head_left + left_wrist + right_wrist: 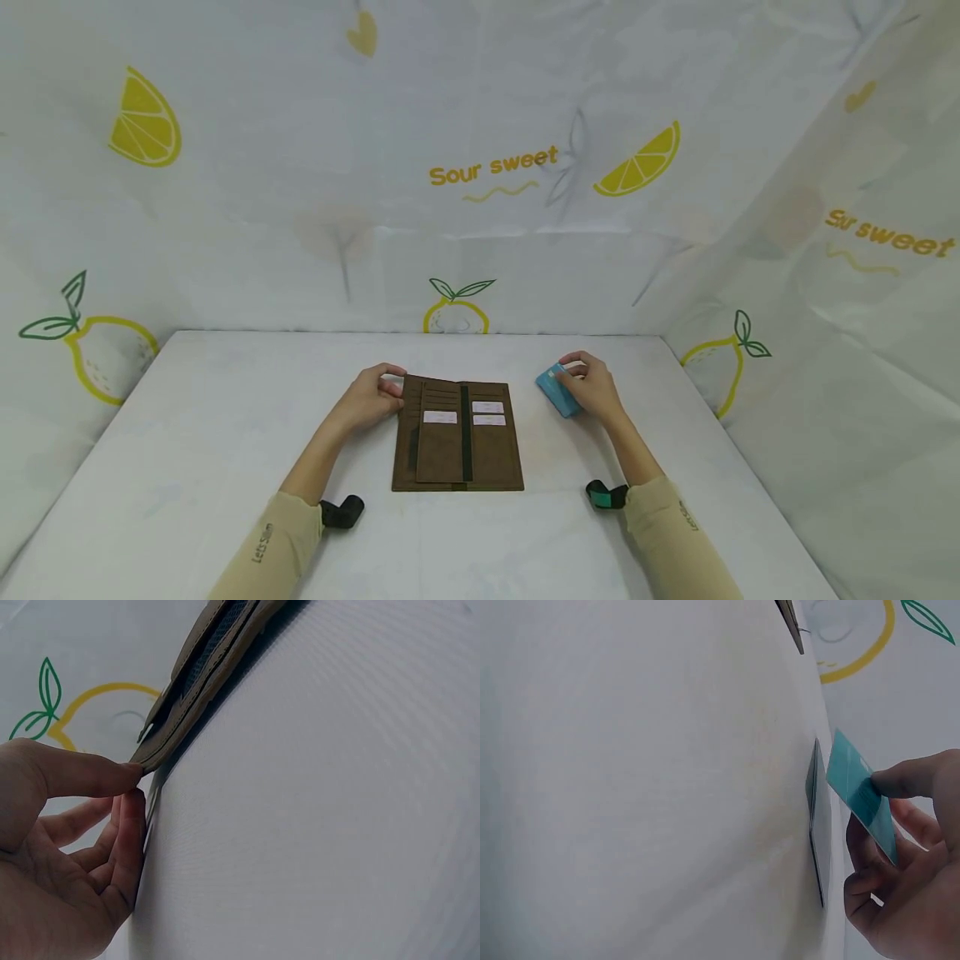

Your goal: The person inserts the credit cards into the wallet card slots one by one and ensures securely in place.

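A long brown wallet (457,437) lies open in the middle of the white table (187,433), with white cards showing in its slots. My left hand (390,379) pinches the wallet's far left corner. In the left wrist view the thumb (90,776) lies on top of that wallet corner (161,742) and the fingers curl below it. To the right of the wallet, my right hand (573,371) pinches a blue card (557,389). The right wrist view shows this blue card (859,795) tilted up off the table, with another thin dark card (817,825) lying flat beneath it.
White cloth walls printed with lemons (456,312) close in the table at the back and on both sides. Bare tabletop stretches to the left of the wallet and in front of it. A black strap sits on each wrist (341,510).
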Demonstrator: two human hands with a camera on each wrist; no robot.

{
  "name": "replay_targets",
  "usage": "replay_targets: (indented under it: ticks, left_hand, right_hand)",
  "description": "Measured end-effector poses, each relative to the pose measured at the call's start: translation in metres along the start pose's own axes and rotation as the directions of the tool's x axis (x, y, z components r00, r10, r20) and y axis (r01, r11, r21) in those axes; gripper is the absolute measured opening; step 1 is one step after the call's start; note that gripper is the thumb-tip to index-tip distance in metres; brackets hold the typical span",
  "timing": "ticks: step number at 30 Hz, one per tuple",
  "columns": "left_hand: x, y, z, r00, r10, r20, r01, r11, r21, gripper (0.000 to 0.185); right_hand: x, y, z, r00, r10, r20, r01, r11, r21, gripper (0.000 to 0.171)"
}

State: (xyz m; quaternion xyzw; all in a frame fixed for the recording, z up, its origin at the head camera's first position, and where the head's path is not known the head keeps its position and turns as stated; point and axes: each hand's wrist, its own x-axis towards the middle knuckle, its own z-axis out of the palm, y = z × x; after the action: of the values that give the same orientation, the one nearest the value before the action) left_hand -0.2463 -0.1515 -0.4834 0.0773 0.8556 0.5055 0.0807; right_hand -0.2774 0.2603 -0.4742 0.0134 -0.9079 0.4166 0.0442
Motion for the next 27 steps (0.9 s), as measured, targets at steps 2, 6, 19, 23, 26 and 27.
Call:
replay_targets:
  ticks: [2, 6, 19, 23, 26, 27]
  left_hand:
    - [0.0, 0.001, 0.0, 1.0, 0.004, 0.002, -0.004, 1.0, -0.001, 0.051]
    - [-0.001, 0.002, 0.0, 1.0, 0.011, 0.006, -0.011, 1.0, -0.002, 0.051]
    - [0.0, 0.001, 0.0, 1.0, 0.009, 0.005, -0.009, 1.0, -0.006, 0.051]
    - [-0.001, 0.002, 0.0, 1.0, 0.008, 0.003, -0.008, 1.0, -0.002, 0.052]
    - [-0.001, 0.002, -0.001, 1.0, 0.012, 0.0, -0.012, 1.0, 0.004, 0.052]
    - [-0.002, 0.002, -0.001, 1.0, 0.015, 0.0, -0.015, 1.0, 0.006, 0.052]
  right_hand:
    - [0.0, -0.003, 0.001, 1.0, -0.001, 0.002, 0.001, 0.999, 0.041, 0.028]
    - [-0.002, -0.009, 0.003, 1.0, -0.007, 0.022, 0.005, 0.995, 0.1, 0.031]
    - [-0.003, -0.029, 0.019, 1.0, -0.019, -0.007, 0.02, 0.986, 0.166, 0.035]
    - [-0.003, -0.037, 0.024, 1.0, -0.014, -0.011, 0.017, 0.965, 0.261, 0.034]
    - [-0.002, -0.043, 0.029, 1.0, -0.012, -0.002, 0.013, 0.95, 0.313, 0.035]
    - [-0.002, -0.046, 0.03, 1.0, -0.01, 0.004, 0.009, 0.944, 0.33, 0.035]
